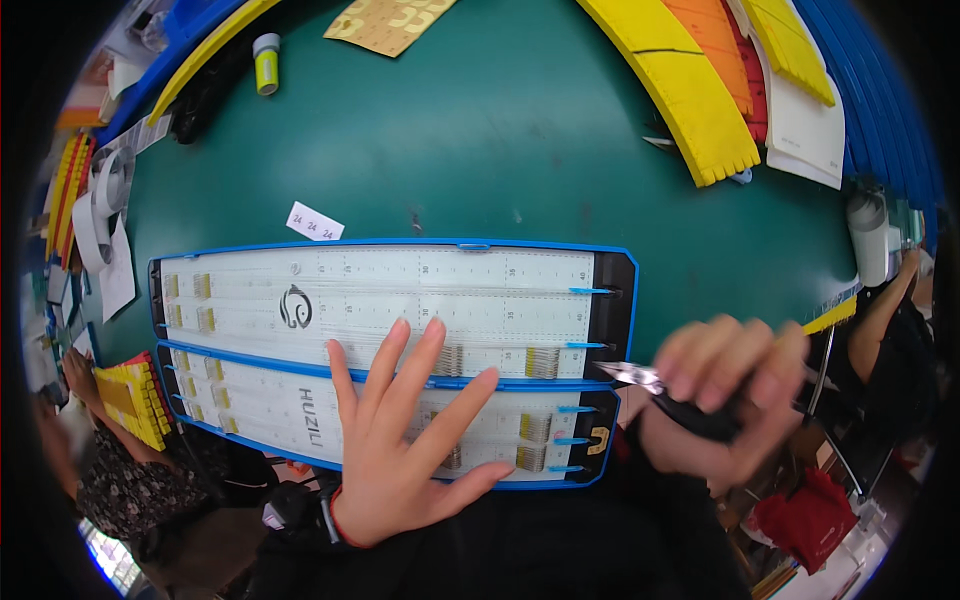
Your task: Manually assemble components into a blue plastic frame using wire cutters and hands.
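Observation:
A long blue-rimmed fishing rig case (pixel 385 270) lies opened flat on the table's near side. Its white ruled panels carry rows of fine wire-like pieces (pixel 543 362), thin lines and blue end tabs (pixel 592 291). My left hand (pixel 400 465) rests with fingers spread across the nearer half and the hinge line. At the case's right end, my right hand (pixel 730 390) is closed around a tool with a pointed silver tip (pixel 630 375) and a black handle. Motion blurs that hand, and the tool's exact kind is unclear. Its tip is close to the black end piece (pixel 612 300).
A small white printed label (pixel 315 221) lies beyond the case on the green table (pixel 450 150). Yellow foam strips (pixel 680 85) and white sheets (pixel 808 135) are at the far right. A yellow-green bottle (pixel 266 65) stands at far left. Other people's arms (pixel 885 310) show at both sides.

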A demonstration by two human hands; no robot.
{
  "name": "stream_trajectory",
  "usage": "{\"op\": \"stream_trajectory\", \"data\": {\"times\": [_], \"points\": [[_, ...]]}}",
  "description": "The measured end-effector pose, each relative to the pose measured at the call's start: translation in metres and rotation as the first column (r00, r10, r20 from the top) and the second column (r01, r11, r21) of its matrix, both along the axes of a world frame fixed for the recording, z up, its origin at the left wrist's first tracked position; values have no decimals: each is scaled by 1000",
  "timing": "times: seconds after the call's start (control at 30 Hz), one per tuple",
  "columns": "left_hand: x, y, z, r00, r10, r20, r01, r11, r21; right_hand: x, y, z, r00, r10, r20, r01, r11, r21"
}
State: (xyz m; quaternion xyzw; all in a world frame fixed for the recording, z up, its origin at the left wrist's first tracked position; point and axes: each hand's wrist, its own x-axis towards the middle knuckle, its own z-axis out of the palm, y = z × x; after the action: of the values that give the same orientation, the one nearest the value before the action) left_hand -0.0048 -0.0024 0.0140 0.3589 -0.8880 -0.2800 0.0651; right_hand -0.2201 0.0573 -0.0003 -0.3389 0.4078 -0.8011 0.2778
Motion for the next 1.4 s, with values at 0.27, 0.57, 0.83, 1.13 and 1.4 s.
{"op": "stream_trajectory", "data": {"times": [0.27,0.57,0.83,1.13,1.4], "points": [[56,15,-2,992,-121,34,123,990,-72,-51,6,15,522,100,-847,468,796,383],[10,6,-1,996,-91,-8,89,986,-141,-1,-13,-1,990,79,-113,-79,997,8],[-12,-3,-9,995,-97,24,99,989,-107,7,-13,-29,986,-27,165,24,1000,16],[-14,-5,-15,995,-80,64,84,994,-64,13,-18,-21,990,-89,111,82,995,61],[-13,-5,-14,993,-87,82,91,995,-47,7,-9,-28,984,82,158,-75,996,-46]]}}
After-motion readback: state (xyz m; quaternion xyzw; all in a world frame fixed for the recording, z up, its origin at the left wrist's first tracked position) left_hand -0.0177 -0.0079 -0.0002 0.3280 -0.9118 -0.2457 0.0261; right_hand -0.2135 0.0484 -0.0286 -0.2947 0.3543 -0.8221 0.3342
